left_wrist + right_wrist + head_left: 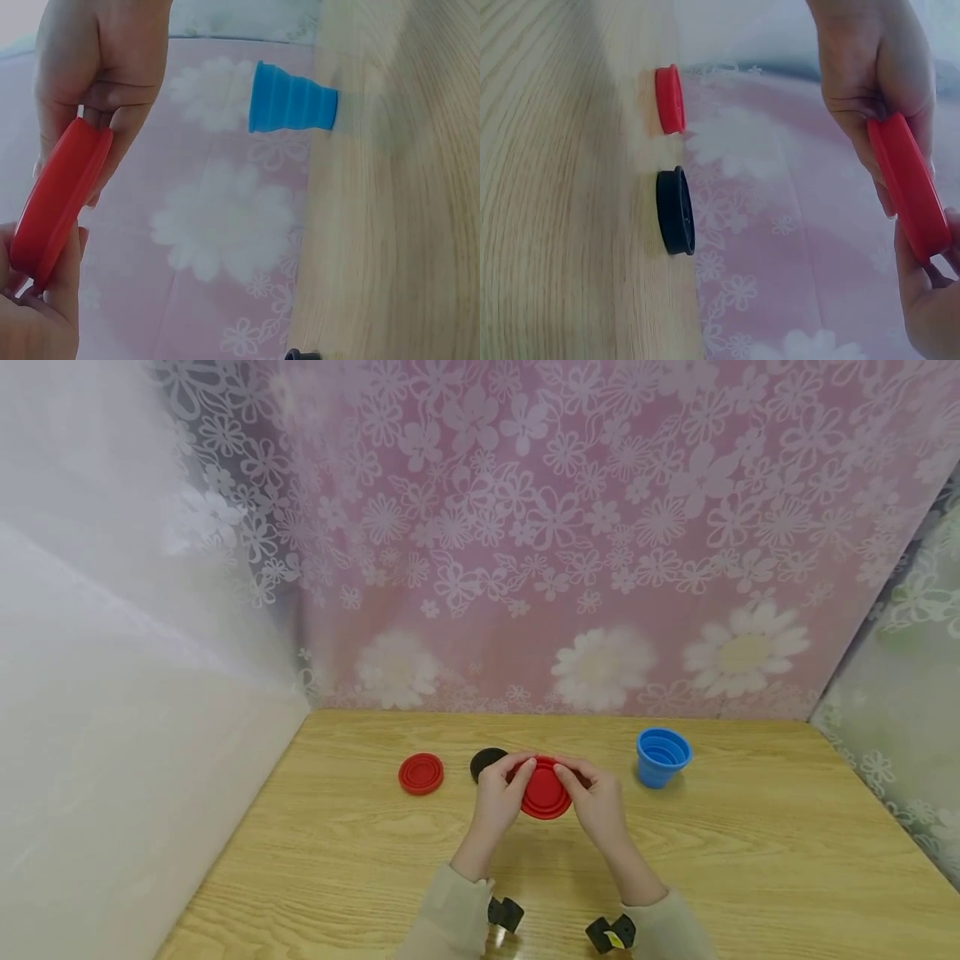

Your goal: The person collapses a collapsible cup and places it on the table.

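A collapsed red folding cup (545, 792) is held up off the table between both hands, its round face tilted toward the head camera. My left hand (498, 795) pinches its left edge, thumb on the near face and fingers behind. At the opposite edge, my right hand (598, 802) pinches the rim the same way. The wrist views show the red cup (56, 199) edge-on as a flat, thick disc. Behind the left hand lies a flat black collapsed cup (676, 211), partly covered by that hand in the head view.
Another collapsed red cup (421, 774) lies flat on the wooden table (337, 877) to the left. An expanded blue folding cup (662, 757) stands upright at the right. A pink flowered curtain (480, 568) hangs behind the table, and a pale wall (135, 710) borders the left.
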{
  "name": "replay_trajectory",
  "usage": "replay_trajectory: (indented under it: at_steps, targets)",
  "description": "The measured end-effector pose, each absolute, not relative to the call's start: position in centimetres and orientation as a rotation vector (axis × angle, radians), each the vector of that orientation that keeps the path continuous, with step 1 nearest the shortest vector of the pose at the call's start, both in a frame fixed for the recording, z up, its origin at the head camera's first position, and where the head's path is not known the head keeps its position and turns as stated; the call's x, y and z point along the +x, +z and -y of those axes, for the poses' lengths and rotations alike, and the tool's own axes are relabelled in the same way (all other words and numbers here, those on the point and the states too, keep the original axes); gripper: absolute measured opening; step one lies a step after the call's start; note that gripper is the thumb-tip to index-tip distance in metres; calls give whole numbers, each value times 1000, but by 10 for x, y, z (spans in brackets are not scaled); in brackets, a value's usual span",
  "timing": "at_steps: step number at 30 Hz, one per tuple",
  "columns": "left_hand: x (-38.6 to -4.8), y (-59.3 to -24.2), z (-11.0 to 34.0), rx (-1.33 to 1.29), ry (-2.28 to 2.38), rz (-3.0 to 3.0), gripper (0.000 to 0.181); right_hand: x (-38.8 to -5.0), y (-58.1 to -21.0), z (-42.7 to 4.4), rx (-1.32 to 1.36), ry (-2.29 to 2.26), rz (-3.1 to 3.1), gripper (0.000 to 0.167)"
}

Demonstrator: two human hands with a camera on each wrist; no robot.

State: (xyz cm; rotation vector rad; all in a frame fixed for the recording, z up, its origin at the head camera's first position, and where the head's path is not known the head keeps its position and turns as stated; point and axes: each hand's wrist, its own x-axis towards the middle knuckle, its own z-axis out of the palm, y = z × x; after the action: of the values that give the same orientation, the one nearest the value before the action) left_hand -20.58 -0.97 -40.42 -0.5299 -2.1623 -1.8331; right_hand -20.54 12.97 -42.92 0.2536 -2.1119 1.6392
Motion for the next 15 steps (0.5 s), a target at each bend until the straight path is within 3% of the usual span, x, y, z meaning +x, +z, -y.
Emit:
replay_trajectory:
  at_steps: [9,15]
  targets:
    - [-212,-409,17,-452,-2133,2196,25,-207,-427,-136,-9,1901,2050,26]
    - [-215,-410,20,-420,-2167,2230,22,-209,-424,-139,-35,1943,1991,25]
